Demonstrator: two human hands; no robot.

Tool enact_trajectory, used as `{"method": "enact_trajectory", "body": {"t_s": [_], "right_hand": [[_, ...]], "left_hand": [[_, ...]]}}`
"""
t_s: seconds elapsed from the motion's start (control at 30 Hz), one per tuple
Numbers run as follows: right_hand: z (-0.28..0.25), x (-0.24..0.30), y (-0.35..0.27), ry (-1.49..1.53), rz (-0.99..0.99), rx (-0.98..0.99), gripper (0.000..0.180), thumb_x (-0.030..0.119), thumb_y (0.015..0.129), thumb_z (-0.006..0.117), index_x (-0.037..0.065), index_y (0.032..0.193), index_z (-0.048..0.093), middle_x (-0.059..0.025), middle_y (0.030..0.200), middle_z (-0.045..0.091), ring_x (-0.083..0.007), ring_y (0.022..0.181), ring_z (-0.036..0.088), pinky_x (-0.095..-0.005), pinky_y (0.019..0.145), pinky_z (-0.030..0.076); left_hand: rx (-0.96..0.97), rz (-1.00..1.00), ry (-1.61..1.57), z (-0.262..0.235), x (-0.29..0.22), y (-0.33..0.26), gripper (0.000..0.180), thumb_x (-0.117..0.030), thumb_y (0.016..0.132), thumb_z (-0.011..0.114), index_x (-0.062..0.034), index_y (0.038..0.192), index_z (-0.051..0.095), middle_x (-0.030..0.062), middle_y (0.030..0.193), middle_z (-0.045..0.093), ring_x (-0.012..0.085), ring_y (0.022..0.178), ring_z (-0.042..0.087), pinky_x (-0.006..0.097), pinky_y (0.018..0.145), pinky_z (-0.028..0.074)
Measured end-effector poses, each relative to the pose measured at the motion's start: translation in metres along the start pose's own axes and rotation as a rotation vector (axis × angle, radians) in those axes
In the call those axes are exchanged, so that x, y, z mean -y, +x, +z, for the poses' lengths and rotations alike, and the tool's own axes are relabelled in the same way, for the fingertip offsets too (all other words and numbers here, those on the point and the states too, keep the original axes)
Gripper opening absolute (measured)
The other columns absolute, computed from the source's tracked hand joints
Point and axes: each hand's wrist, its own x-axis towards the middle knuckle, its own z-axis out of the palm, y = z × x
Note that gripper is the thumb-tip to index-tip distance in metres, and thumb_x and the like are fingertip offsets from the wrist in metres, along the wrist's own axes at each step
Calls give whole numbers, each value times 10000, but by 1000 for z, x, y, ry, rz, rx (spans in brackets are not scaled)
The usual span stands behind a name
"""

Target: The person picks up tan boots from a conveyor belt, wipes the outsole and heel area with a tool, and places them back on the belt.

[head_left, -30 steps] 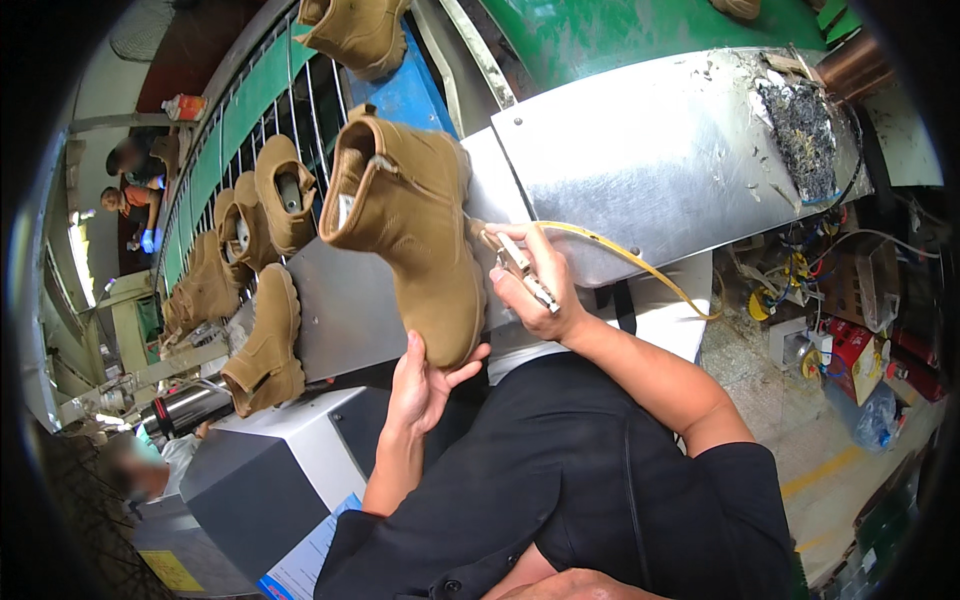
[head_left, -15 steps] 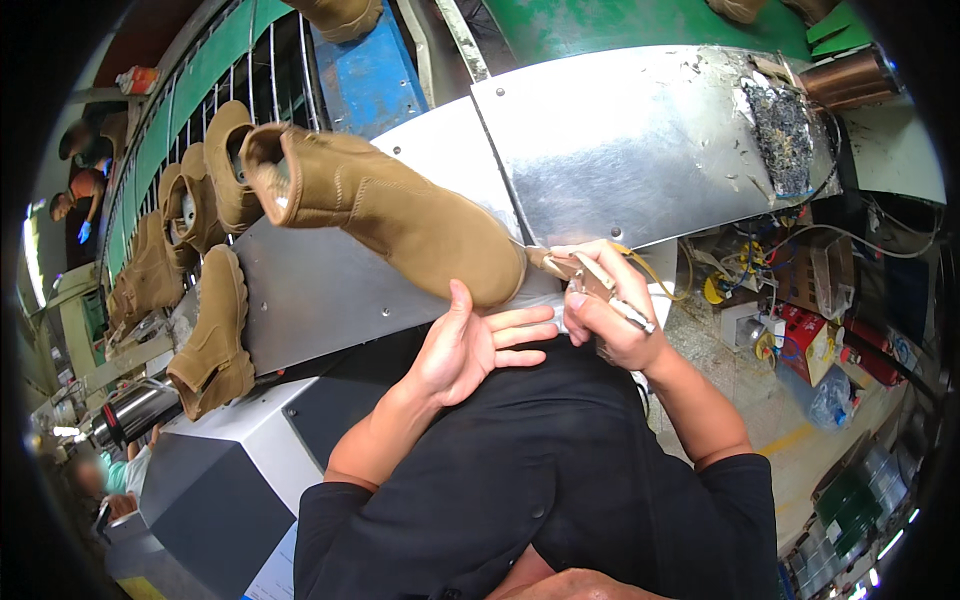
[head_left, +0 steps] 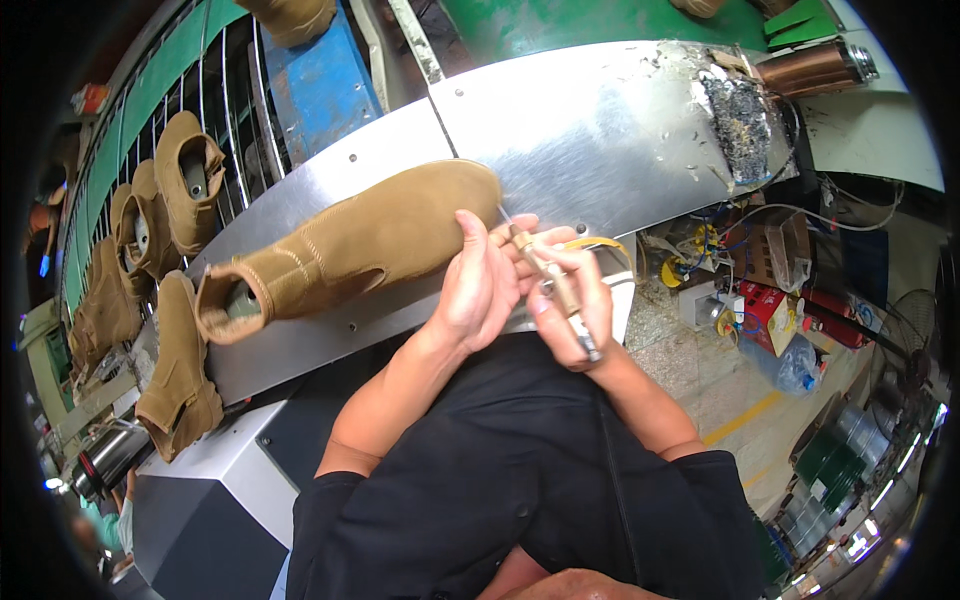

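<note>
A slim metal tool (head_left: 556, 275) is gripped in the right hand (head_left: 578, 308), its tip held near the toe of a tan boot (head_left: 400, 220); the left hand (head_left: 475, 295) is held open, thumb at the boot's side. The boot is positioned over a metal worktop (head_left: 620, 140); farther left, more tan boots (head_left: 180, 350) are lined up by a barred rack (head_left: 266, 110).
</note>
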Motion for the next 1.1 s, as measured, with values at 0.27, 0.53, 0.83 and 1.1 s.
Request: {"method": "enact_trajectory", "body": {"t_s": [0.27,0.53,0.83,1.1], "right_hand": [[-50,-11,31,142,45,202,403,21,864,559,-47,1257,500,-115,793,641,-173,760,654,-315,713,533],[-167,-32,86,248,-156,-457,383,82,868,533,-77,1214,492,-118,797,629,-168,731,619,-314,712,523],[-184,-54,87,223,-158,-458,447,124,865,554,-61,1260,460,-103,788,616,-160,720,603,-329,706,525],[-184,-57,83,232,-220,-492,397,53,872,527,-43,1253,474,-92,790,618,-142,730,605,-305,703,517]], "left_hand": [[165,268,1173,4,-53,-42,637,-357,965,580,26,1426,364,224,1414,477,361,1288,493,434,1076,388],[-495,792,1544,10,-179,-152,286,-217,843,709,49,940,665,116,888,657,198,841,614,293,786,479],[-273,561,2087,56,-163,-121,201,58,759,533,35,910,665,81,737,554,174,672,528,277,612,409],[-472,829,1824,78,-173,-19,171,-102,933,588,53,892,648,82,848,638,152,793,579,273,728,449]]}}
